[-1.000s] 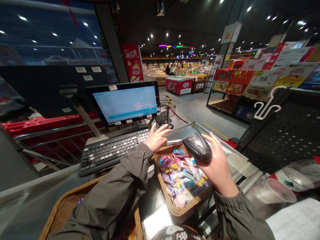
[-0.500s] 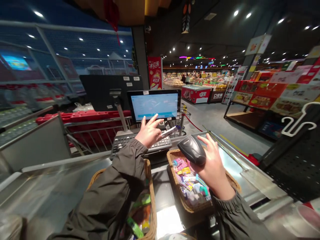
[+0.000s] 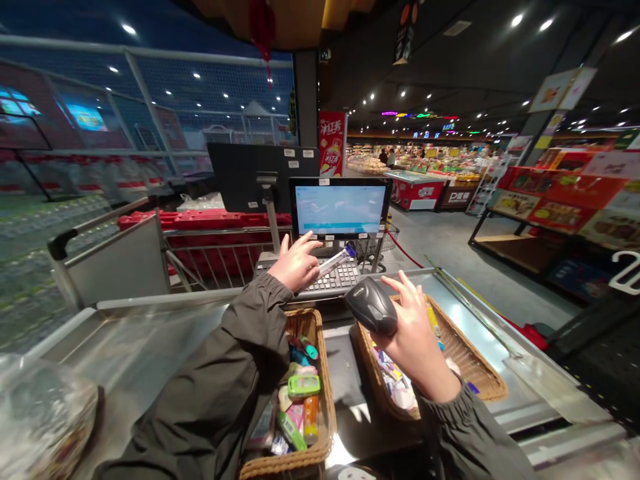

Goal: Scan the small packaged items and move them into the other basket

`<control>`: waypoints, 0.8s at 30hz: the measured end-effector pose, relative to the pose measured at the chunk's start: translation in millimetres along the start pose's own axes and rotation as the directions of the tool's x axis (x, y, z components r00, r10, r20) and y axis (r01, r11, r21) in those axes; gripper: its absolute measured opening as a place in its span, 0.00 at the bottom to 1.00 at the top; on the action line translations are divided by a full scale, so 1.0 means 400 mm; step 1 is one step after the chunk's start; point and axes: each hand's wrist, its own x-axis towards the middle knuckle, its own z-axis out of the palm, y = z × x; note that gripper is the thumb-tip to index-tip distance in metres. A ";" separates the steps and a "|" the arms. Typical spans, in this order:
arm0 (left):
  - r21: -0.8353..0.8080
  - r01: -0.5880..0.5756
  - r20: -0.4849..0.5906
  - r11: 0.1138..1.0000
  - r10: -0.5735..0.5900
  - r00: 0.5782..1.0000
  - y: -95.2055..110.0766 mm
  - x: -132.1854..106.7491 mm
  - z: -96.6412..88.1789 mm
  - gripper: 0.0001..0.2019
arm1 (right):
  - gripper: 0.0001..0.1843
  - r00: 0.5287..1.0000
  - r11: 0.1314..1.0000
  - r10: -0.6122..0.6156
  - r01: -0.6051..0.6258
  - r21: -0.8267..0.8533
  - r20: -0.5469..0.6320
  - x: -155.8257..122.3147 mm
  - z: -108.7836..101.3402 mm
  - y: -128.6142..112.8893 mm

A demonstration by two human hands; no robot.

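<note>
My left hand (image 3: 295, 264) is closed around a slim, clear-and-white stick-shaped pack with a blue end (image 3: 334, 261), its other fingers raised. It hovers over the left side of a black keyboard (image 3: 341, 277), below a lit screen (image 3: 343, 208). In my right hand (image 3: 414, 339) is a black handheld barcode scanner (image 3: 371, 307), its head pointing left. The handle is hidden by the palm. Beneath the right hand stands a wicker basket (image 3: 483, 373) with small colourful packs, partly covered by my arm. A second wicker basket (image 3: 329, 400) with several small packs sits beside my left sleeve.
A metal counter (image 3: 165, 327) runs under the baskets. At its left edge lies a clear plastic bag (image 3: 45, 407). A second monitor (image 3: 250, 175) shows its back behind the keyboard. Beyond are red shopping carts (image 3: 220, 223) and, at right, shelves of boxed goods (image 3: 565, 200).
My view has swung left, so the scene sits farther right. Both hands have shifted left relative to the screen and baskets, still holding the stick-shaped pack and the scanner.
</note>
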 end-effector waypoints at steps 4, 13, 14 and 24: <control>0.025 0.013 -0.009 1.000 -0.013 1.000 -0.014 -0.026 -0.010 0.11 | 0.20 1.000 1.000 -0.005 0.005 0.015 0.010 0.005 0.012 -0.028; 0.053 0.023 -0.006 0.998 -0.023 1.000 -0.051 -0.069 -0.032 0.11 | 0.21 0.999 0.998 0.004 -0.008 0.061 0.050 0.008 0.021 -0.076; 0.054 0.024 -0.010 0.998 -0.024 1.000 -0.053 -0.072 -0.034 0.11 | 0.21 0.998 0.998 0.006 -0.009 0.058 0.058 0.007 0.022 -0.079; 0.060 0.022 -0.018 0.998 -0.021 1.000 -0.066 -0.101 -0.037 0.12 | 0.19 0.999 0.998 -0.010 0.008 0.059 0.035 -0.005 0.034 -0.093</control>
